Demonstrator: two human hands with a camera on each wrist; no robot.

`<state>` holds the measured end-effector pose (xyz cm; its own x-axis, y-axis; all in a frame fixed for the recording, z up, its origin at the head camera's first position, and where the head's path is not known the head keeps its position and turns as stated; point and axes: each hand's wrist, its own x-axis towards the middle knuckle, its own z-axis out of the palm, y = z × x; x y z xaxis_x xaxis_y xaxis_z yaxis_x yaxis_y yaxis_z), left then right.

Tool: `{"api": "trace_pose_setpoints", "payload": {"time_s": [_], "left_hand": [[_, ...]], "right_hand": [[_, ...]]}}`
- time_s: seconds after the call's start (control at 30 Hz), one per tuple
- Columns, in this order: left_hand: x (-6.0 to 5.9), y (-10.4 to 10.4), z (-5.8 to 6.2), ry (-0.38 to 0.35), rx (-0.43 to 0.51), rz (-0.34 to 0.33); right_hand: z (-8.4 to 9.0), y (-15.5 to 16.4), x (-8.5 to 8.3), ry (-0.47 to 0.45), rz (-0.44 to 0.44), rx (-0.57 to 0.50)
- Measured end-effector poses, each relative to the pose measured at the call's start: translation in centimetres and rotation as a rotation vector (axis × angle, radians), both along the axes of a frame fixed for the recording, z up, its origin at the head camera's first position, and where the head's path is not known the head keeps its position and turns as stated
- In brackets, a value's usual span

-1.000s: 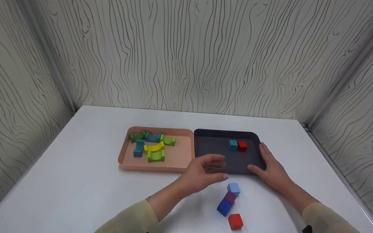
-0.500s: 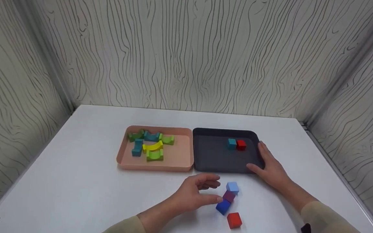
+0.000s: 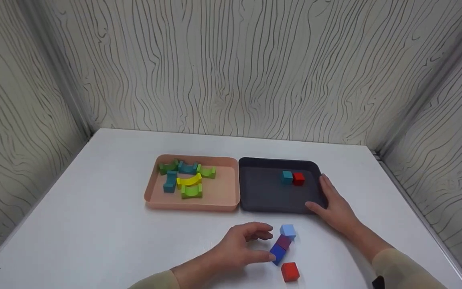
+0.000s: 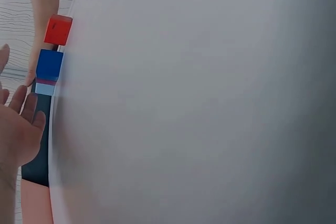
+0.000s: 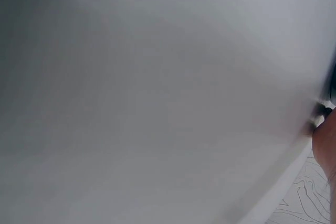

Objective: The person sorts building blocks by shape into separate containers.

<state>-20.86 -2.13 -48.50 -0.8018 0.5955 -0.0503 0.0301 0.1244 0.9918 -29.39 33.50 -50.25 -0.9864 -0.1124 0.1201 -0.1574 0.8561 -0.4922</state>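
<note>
My left hand (image 3: 237, 245) hovers over the table just left of a short row of cubes, thumb and fingers spread apart with nothing between them. Its thumb tip overlaps the dark blue cube (image 3: 278, 254) in the head view. Beyond that cube sit a maroon cube (image 3: 283, 242) and a light blue cube (image 3: 288, 232); a red cube (image 3: 290, 272) lies nearer. My right hand (image 3: 338, 210) rests along the right side of the dark tray (image 3: 271, 198), fingers extended, thumb at its front corner. Inside this tray are a teal cube (image 3: 287, 177) and another red cube (image 3: 298, 179).
A pink tray (image 3: 221, 190) adjoins the dark one on the left. Several arch-shaped blocks lie in it, among them a yellow arch block (image 3: 189, 180) and a lime arch block (image 3: 191, 192). Patterned wall panels (image 3: 231, 68) stand behind and beside the white table (image 3: 94, 224).
My left hand has drawn back from the dark tray's front edge towards me, down beside the cube row. The right hand stays at the tray's side.
</note>
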Motion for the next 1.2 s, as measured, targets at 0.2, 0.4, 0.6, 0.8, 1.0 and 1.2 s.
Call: {"api": "trace_pose_setpoints", "payload": {"time_s": [0.2,0.4,0.6,0.8,1.0,1.2], "left_hand": [[0.0,0.1,-0.8,-0.001,0.042,-0.006],[0.2,0.5,-1.2,-0.016,0.026,0.022],[0.4,1.0,-1.4,-0.018,-0.02,0.051],[0.6,1.4,-1.6,-0.02,-0.042,0.089],[0.8,1.7,-1.7,-0.01,-0.059,0.123],[0.9,1.9,-1.8,0.015,-0.063,0.136]], "right_hand": [[0.1,-0.1,0.0,-0.007,-0.005,-0.002],[0.2,-0.1,0.0,-0.025,-0.009,-0.001],[-0.1,0.1,-0.1,0.02,0.012,-0.003],[-0.3,0.2,-0.2,0.019,0.014,0.003],[0.0,0.2,-0.2,0.011,0.009,0.002],[0.0,0.1,-0.1,0.005,0.007,-0.005]]}}
